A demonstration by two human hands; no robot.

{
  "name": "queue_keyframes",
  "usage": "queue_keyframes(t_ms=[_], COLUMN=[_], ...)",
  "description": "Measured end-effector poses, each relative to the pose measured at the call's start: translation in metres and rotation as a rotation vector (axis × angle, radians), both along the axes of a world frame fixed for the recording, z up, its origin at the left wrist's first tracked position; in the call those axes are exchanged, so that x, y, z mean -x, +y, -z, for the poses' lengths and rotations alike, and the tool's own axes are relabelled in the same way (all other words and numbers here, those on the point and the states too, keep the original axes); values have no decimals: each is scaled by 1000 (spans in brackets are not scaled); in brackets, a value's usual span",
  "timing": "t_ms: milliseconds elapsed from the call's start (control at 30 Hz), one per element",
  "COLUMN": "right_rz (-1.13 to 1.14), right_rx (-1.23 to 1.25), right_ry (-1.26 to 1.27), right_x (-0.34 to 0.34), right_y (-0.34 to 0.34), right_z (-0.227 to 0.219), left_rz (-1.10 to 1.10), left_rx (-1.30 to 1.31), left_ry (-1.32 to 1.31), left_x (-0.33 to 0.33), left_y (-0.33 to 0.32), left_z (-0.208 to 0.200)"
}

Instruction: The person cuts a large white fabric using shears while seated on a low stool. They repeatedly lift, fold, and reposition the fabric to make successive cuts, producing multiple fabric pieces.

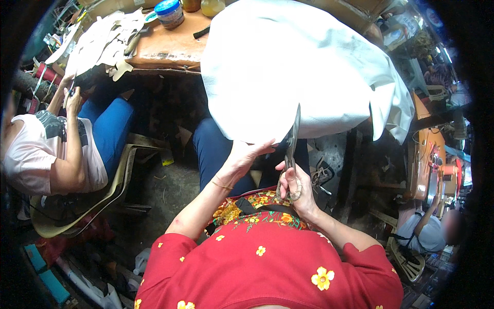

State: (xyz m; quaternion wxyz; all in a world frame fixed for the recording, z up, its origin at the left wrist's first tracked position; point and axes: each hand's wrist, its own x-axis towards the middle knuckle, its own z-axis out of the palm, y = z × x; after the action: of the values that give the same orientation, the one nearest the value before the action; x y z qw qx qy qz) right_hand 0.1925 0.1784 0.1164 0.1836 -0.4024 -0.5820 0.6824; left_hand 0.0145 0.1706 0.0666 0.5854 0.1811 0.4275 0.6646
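A large white sheet of fabric or leather (267,62) lies over the worktable and hangs down in front of me, brightly lit. My right hand (298,188) grips the wrapped handles of big metal shears (292,147), whose blades point up and away at the sheet's near edge. Close to that edge, my left hand (246,158) reaches toward the shears with its fingers stretched out together. Its fingertips are near the sheet's lower border; whether the thumb pinches the material I cannot tell.
The brown tabletop (172,44) carries pale cut pieces (103,44) and a blue-lidded jar (169,14). A co-worker (62,139) sits at left on a plastic chair (110,198). Another person (427,229) sits far right beside an orange table (435,149).
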Motion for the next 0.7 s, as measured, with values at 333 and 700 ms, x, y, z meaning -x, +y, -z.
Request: queue_keyframes(t_ms=[333,700], right_rz=[-44,-129], right_rx=[-126,-175], right_ry=[-153,-298], right_x=[-13,-11], right_y=[12,27], right_z=[-1,0], left_rz=[42,99], left_rx=[37,67], left_ry=[-29,-103], left_x=[4,16], left_y=[0,-9], left_z=[7,19])
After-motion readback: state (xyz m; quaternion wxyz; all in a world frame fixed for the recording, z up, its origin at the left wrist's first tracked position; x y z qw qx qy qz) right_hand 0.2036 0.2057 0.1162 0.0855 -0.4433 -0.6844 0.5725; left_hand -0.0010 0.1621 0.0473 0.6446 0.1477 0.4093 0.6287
